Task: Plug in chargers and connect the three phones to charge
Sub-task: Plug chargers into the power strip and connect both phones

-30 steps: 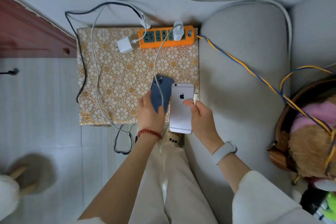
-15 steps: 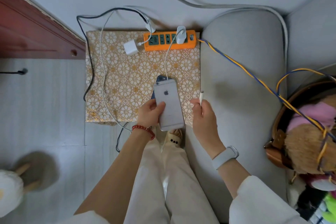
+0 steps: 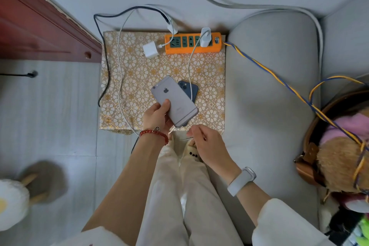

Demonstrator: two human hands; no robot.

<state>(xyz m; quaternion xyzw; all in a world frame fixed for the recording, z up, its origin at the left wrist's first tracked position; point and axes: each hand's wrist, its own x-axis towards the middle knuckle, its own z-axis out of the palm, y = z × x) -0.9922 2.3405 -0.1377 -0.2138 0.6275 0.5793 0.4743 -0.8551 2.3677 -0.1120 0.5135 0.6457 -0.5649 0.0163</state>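
Your left hand (image 3: 157,115) is gripping the silver-grey phone (image 3: 174,101) back-up above the floral-clothed worktop (image 3: 127,90), angling its port end toward your right hand (image 3: 207,146), which is pinching the thin white cable end (image 3: 183,138) for plugging in.

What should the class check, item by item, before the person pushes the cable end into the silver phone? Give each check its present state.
1. Silver phone held firmly: ok, the left hand grips its lower edge.
2. Cable end in the right hand: ok, the fingers pinch a thin white cable near the phone's bottom edge.
3. Plug tip lined up with the port: cannot tell, both too small to see.
4. Charger feeding a cable: ok, one white charger sits in the orange power strip.
5. Second charger plugged in: not ok, it lies on the mat beside the strip.
6. Blue phone connected: cannot tell, mostly covered.
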